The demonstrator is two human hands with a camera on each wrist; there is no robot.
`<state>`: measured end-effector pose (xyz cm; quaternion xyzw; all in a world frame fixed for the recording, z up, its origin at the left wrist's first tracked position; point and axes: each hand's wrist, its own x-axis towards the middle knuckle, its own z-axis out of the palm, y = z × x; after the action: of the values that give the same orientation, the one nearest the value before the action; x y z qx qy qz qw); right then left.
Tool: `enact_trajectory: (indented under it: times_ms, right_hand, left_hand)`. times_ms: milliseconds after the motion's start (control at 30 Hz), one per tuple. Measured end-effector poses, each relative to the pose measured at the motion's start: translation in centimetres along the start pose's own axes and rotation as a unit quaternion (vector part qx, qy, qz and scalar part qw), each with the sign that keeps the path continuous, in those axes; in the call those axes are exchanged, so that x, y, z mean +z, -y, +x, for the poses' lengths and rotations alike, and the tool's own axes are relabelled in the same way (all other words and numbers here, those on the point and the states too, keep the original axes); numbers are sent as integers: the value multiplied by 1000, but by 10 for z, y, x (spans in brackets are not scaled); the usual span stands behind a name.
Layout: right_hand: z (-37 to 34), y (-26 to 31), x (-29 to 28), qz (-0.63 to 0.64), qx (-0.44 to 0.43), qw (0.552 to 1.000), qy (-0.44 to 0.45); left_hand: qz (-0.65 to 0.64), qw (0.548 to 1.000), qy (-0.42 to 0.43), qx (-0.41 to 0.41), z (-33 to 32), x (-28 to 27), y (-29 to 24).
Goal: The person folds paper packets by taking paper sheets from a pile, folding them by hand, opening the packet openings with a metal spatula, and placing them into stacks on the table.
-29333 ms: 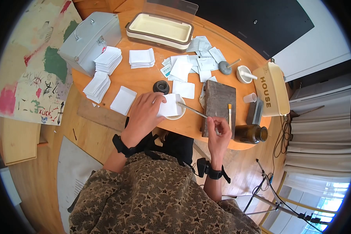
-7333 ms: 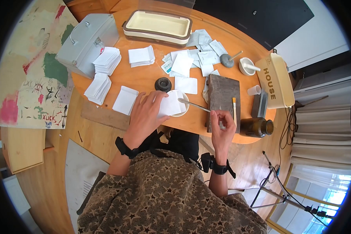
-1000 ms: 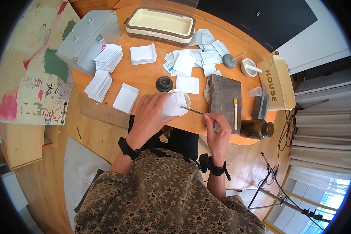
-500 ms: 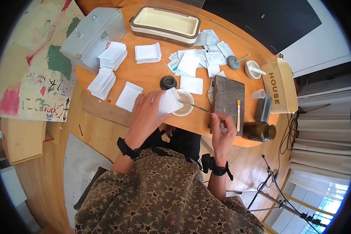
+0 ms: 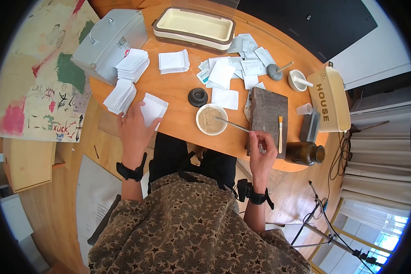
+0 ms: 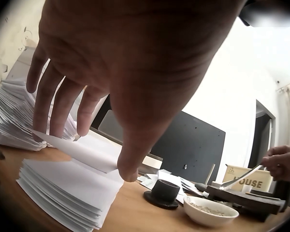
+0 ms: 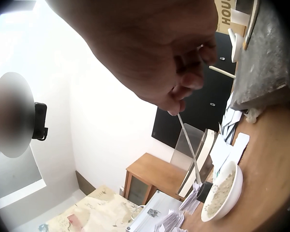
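Observation:
My left hand (image 5: pixel 134 128) spans a white paper envelope (image 6: pixel 82 152) over a low stack of similar envelopes (image 6: pixel 63 193). In the left wrist view the thumb is at one end and the fingertips are at the other, with the envelope tilted between them. In my right hand (image 5: pixel 262 150) a thin metal spatula (image 5: pixel 235 124) is pinched near its end. Its flat tip reaches over the white bowl (image 5: pixel 226 127), which holds beige powder (image 5: pixel 210 119). Behind the bowl stands a black, round, hat-shaped piece (image 5: pixel 197 97).
More envelope stacks (image 5: pixel 132 64) lie by the silver metal case (image 5: pixel 105 43). To the right are a dark board (image 5: pixel 267 109) with a brush (image 5: pixel 280 132), a brown glass jar (image 5: pixel 303 154), a mortar (image 5: pixel 297 81) and a HOUSE box (image 5: pixel 329 100). A cream tray (image 5: pixel 194 27) stands at the back.
The left hand has moved left from beside the bowl to the low envelope stack, uncovering the bowl. The right hand has stayed nearly in place, still holding the spatula at the bowl.

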<state>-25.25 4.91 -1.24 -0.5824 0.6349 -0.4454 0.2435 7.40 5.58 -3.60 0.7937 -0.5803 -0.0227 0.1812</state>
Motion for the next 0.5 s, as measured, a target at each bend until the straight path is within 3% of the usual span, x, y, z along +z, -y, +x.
enact_trajectory:
  times_ms: [500]
  right_hand:
    - [0, -5, 2, -20, 15, 1000, 9]
  left_hand:
    - [-20, 999, -7, 47, 0, 19, 8]
